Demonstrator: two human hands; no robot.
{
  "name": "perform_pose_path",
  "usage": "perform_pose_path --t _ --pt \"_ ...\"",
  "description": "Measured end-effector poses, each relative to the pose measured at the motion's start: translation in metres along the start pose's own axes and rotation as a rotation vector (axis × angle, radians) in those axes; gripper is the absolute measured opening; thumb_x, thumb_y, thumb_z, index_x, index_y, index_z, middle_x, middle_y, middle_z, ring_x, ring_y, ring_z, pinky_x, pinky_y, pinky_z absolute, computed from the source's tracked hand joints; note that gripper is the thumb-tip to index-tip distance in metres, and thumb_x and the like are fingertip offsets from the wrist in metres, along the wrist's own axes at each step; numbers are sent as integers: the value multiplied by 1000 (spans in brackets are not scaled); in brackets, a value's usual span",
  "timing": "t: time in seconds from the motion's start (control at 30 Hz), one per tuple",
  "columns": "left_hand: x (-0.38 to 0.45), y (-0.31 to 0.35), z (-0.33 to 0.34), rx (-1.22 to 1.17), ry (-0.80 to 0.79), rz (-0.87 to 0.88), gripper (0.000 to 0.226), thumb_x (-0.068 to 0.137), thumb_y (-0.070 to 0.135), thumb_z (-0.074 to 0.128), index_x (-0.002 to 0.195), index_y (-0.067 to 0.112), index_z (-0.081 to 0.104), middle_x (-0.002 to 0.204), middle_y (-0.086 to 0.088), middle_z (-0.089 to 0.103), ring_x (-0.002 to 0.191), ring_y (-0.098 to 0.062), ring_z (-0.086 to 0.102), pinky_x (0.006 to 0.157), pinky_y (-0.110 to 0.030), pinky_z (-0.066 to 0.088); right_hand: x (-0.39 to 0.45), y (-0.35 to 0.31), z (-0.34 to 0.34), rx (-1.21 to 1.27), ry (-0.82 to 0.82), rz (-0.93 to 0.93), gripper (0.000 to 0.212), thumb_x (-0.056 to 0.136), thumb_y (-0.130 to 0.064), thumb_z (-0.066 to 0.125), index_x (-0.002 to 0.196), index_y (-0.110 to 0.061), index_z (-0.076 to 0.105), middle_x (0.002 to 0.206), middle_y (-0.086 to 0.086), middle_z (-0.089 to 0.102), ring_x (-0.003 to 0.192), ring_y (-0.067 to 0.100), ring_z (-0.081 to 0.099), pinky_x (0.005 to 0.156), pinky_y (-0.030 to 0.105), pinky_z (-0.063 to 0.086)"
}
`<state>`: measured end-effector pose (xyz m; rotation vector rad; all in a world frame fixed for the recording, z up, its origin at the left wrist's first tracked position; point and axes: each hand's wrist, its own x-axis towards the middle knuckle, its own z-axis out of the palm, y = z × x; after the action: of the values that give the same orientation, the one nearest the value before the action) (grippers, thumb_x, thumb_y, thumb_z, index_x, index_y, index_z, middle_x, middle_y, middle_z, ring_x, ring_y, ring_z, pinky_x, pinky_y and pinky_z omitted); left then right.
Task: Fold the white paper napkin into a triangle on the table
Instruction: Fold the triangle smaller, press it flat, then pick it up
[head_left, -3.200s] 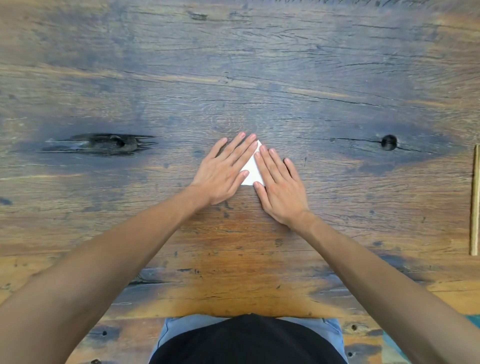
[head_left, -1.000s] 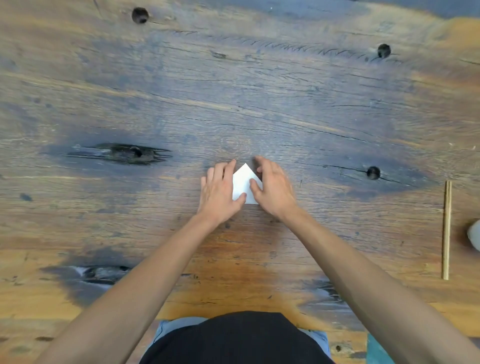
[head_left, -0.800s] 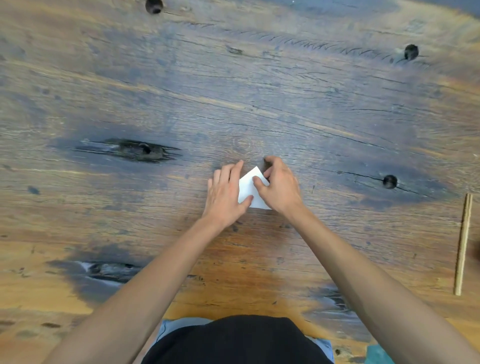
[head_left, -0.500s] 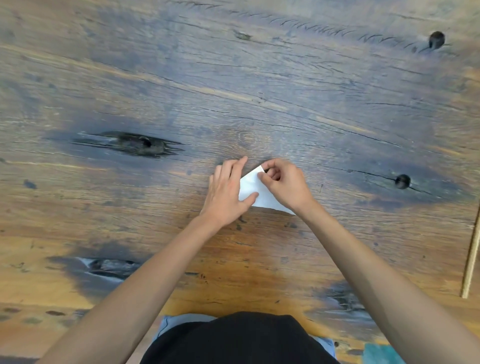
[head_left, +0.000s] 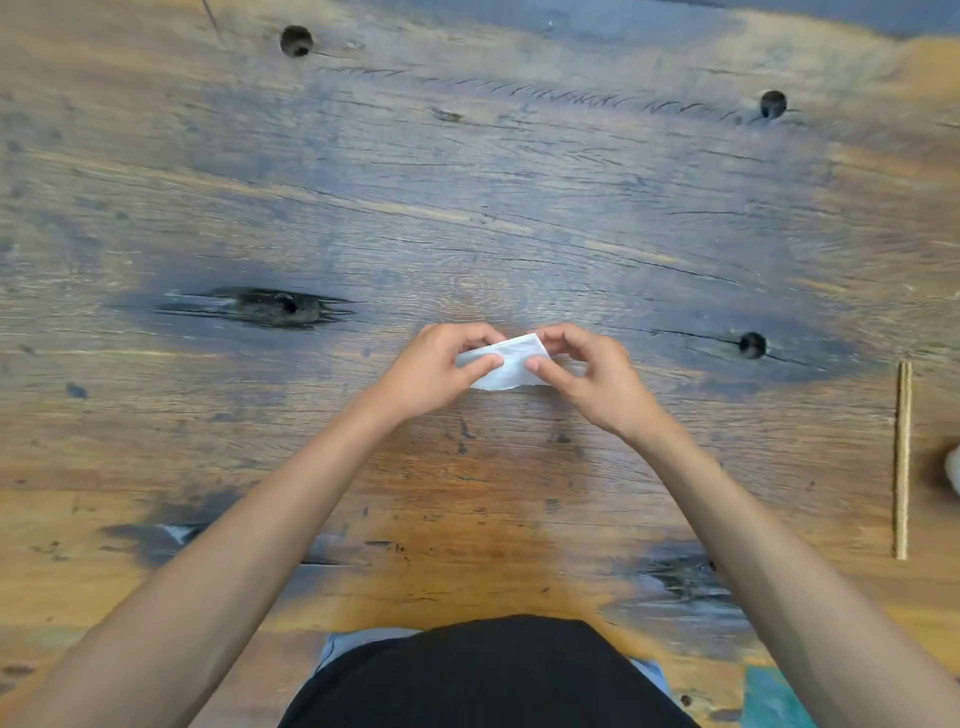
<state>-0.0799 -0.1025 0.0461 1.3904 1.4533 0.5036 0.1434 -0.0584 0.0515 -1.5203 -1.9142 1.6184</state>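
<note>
The white paper napkin (head_left: 506, 364) is a small folded piece held between both hands just above the wooden table (head_left: 467, 182), near its middle. My left hand (head_left: 436, 366) pinches the napkin's left end between thumb and fingers. My right hand (head_left: 592, 371) pinches its right end the same way. The napkin looks partly lifted and bent, and its lower edge curves. Both hands hide the napkin's ends.
A thin wooden stick (head_left: 903, 460) lies upright on the table at the right. A pale object (head_left: 953, 470) shows at the right edge. Dark knot holes (head_left: 752, 345) and a long crack (head_left: 260, 306) mark the wood. My dark shirt fills the bottom centre.
The napkin lay flat as a triangle under my pressing hands. Both hands have since taken its ends and lifted it off the wood.
</note>
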Motion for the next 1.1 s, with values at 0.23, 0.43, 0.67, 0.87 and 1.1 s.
perform_pose_path --t 0.23,0.43,0.67,0.87,1.1 --pt "-33 37 11 -176 0 15 11 96 14 68 105 15 75 97 12 78 89 1 71 80 -15 50 -68 6 -30 -54 54 25 10 98 -23 71 100 -33 73 99 -15 76 96 2 70 92 34 54" --pt "-55 70 45 -292 -7 31 15 96 16 69 109 15 75 105 6 79 99 -9 74 84 -18 55 -132 10 -48 16 144 38 7 97 -24 72 100 -30 75 99 -11 77 96 9 71 95 42 56" --pt "-59 105 85 -306 -33 59 16 95 17 71 109 20 75 105 7 79 99 -8 74 84 -17 54 -180 28 -70 63 214 75 8 96 -19 74 103 -20 76 99 -6 78 95 14 72 92 43 57" --pt "-53 123 133 -262 -160 -70 12 91 15 75 100 23 75 101 1 80 90 -12 75 86 -26 57 -218 58 -114 80 257 75 4 97 -22 72 98 -24 75 94 -10 76 89 4 70 84 27 55" --pt "-25 147 190 -151 -194 -121 7 89 18 77 89 24 75 85 1 79 78 -10 70 81 -32 53 -254 112 -167 70 315 145 11 98 -25 70 95 -36 71 97 -15 75 93 0 67 79 18 52"
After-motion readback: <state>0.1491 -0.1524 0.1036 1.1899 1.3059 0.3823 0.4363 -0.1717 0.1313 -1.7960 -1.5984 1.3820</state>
